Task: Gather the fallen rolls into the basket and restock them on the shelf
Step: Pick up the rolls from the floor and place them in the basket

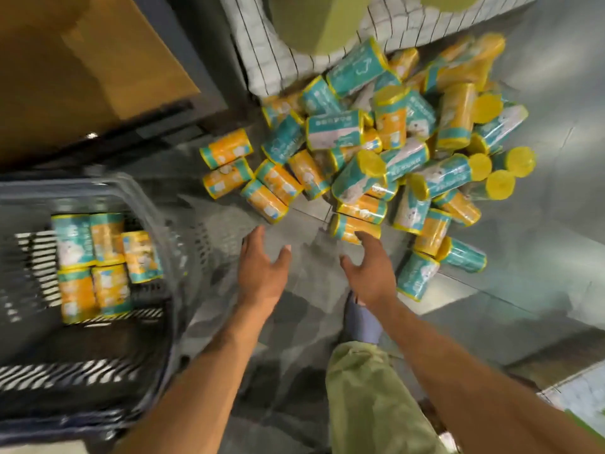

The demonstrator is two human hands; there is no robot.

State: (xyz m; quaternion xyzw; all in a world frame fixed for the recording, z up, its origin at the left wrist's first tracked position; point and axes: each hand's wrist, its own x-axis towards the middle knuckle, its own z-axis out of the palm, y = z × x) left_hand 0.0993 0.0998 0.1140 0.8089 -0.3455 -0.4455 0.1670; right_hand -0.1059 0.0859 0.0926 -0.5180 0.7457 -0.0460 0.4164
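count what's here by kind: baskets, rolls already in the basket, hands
basket: 1
gathered rolls: 5
hands: 2, left hand and right hand, both empty
total: 8
floor pile: rolls overlap too much to count, so they are left out

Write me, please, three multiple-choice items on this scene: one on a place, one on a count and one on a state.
1. Where does the basket stand relative to the pile of fallen rolls?
A. To its left. B. To its right. C. On top of it.
2. How many rolls in the basket show?
A. One. B. Five. C. Twelve.
3. How are the left hand and the right hand?
A. Both grip rolls. B. One grips the basket rim. C. Both are open and hold nothing.
Answers: 1 A, the basket is at the frame's left and the pile at its right; 2 B, three in one row and two below; 3 C, the fingers spread toward the pile with nothing in them.
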